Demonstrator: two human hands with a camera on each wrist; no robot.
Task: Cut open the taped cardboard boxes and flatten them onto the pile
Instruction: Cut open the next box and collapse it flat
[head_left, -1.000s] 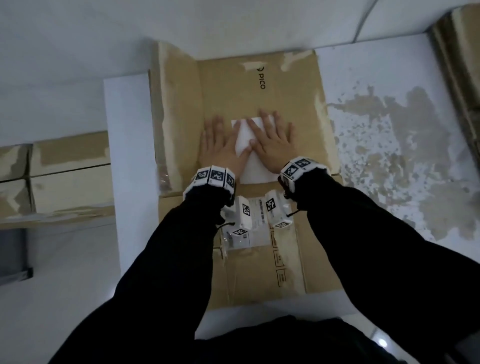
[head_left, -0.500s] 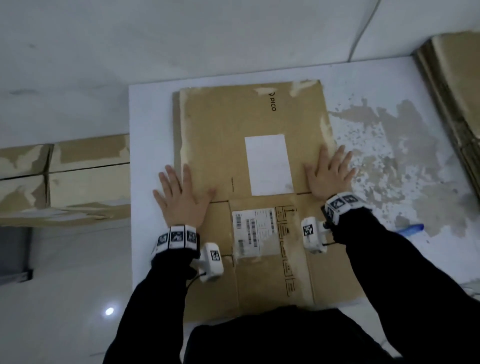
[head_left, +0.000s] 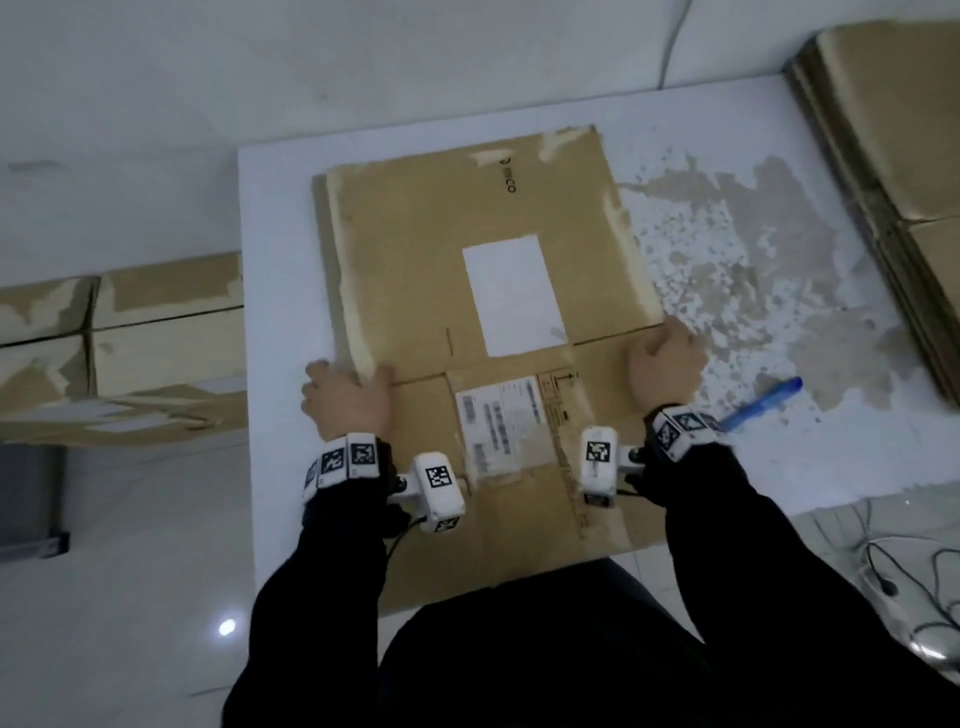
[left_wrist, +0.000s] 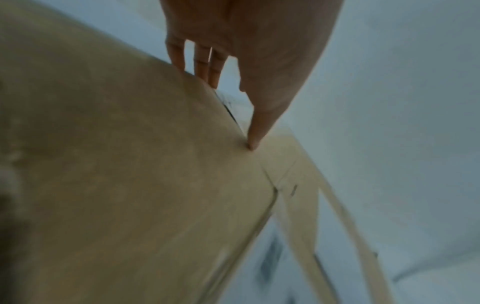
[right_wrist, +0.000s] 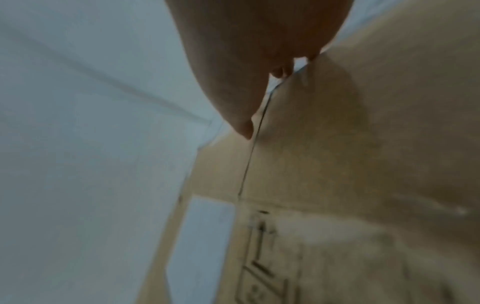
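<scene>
A flattened brown cardboard box (head_left: 415, 234) with a white label lies on the white table (head_left: 275, 270). My left hand (head_left: 348, 400) grips its left edge, thumb on top and fingers curled under. In the left wrist view the thumb (left_wrist: 255, 131) presses on the cardboard (left_wrist: 116, 164) and the fingers (left_wrist: 202, 63) reach past the edge. My right hand (head_left: 665, 358) grips the right edge the same way. The right wrist view shows its thumb (right_wrist: 244, 121) on the cardboard (right_wrist: 350, 144), at the fold line.
A pile of flattened cardboard (head_left: 893, 130) lies at the table's right end. Taped boxes (head_left: 156, 332) are stacked off the table's left side. A blue pen-like tool (head_left: 763, 397) lies right of my right wrist. Cables (head_left: 909, 587) trail at lower right.
Both hands slid from the white label out to the box's side edges, then curled round them. The raised left flap now lies flat.
</scene>
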